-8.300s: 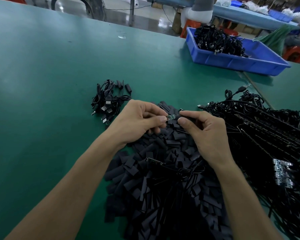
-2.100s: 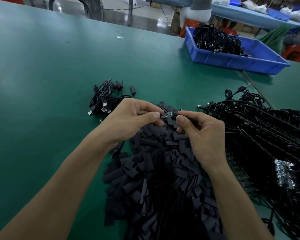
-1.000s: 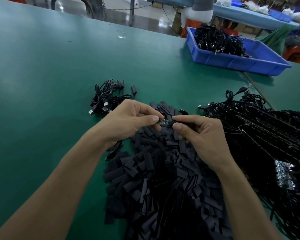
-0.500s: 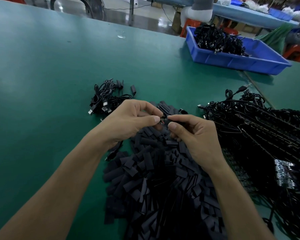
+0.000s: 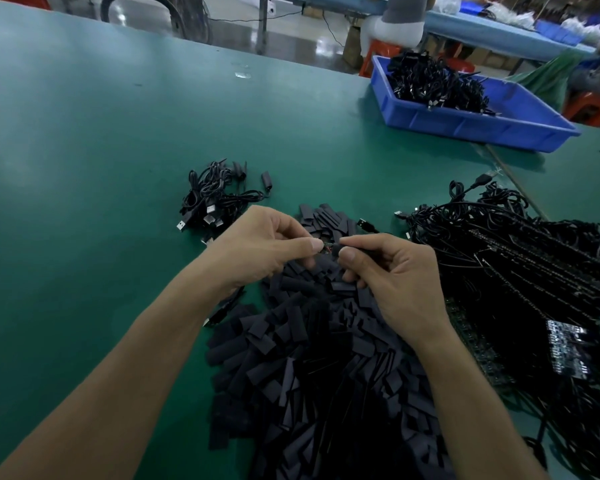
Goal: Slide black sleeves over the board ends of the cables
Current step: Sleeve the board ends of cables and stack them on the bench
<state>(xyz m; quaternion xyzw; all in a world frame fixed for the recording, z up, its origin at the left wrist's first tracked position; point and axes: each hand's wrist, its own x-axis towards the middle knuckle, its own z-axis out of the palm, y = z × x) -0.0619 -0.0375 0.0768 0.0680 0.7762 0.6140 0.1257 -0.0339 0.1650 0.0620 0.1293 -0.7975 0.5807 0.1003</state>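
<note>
My left hand [image 5: 257, 247] pinches the small board end [image 5: 327, 246] of a cable between thumb and forefinger. My right hand [image 5: 392, 275] pinches a black sleeve [image 5: 340, 250] against that board end; only a sliver of board shows between the fingertips. Both hands hover over a big pile of loose black sleeves [image 5: 312, 358]. A heap of black cables with boards [image 5: 520, 271] lies to the right.
A small bundle of cables with USB plugs [image 5: 212, 199] lies on the green table [image 5: 84, 168] to the left of my hands. A blue bin [image 5: 465, 123] with more cables stands at the back right. Stools and another bench stand beyond the table.
My hands have drawn together. The stretch of board seen between the fingertips has shrunk as the right hand brought the sleeve toward the left.
</note>
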